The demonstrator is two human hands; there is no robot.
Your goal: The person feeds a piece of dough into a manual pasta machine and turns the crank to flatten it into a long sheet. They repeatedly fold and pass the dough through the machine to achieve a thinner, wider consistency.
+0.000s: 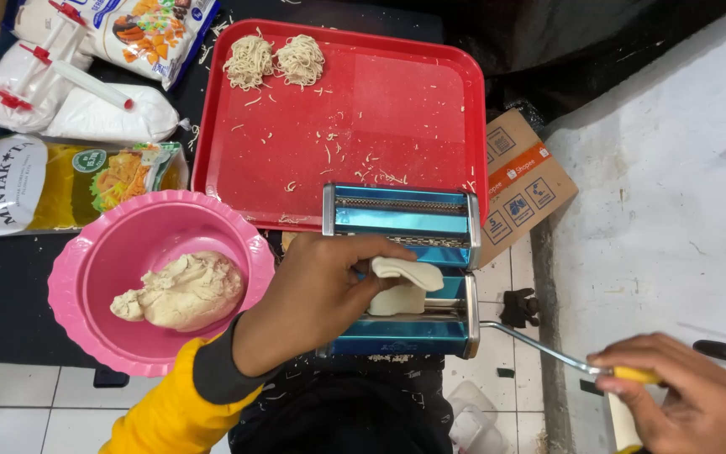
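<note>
A shiny blue pasta machine stands at the near edge of a red tray. My left hand pinches a folded piece of pale dough over the machine's rollers. Off to the right, my right hand grips the yellow handle of the machine's metal crank. To the left sits a pink bowl holding a lump of dough. Two small nests of cut noodles lie at the tray's far end.
Bags of white flour, a snack packet and an oil pouch lie at the far left. A cardboard box rests right of the tray. A white wall runs along the right. Dough scraps litter the tray.
</note>
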